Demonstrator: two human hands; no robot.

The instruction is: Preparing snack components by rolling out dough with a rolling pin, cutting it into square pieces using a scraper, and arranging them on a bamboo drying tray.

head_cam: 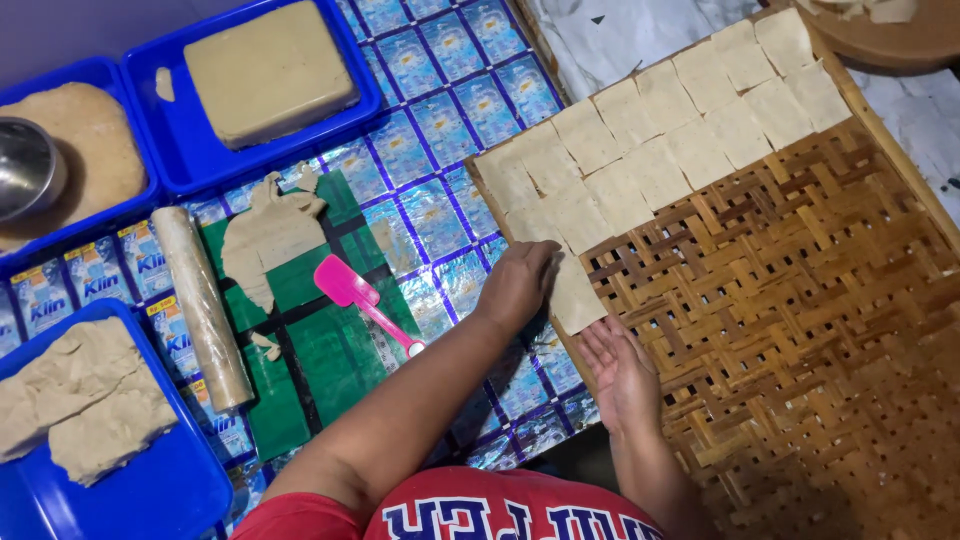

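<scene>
My left hand rests on a thin beige dough square at the left edge of a woven bamboo tray, its fingers closed on the square's upper corner. My right hand lies palm up and open just below that square, fingertips near its lower edge. Two rows of several similar dough squares run diagonally across the tray's upper part.
A pink spatula, a wrapped rolling pin and a flattened dough scrap lie on a green mat. Blue trays hold a dough block, torn dough pieces and a metal bowl. A round wooden board sits top right.
</scene>
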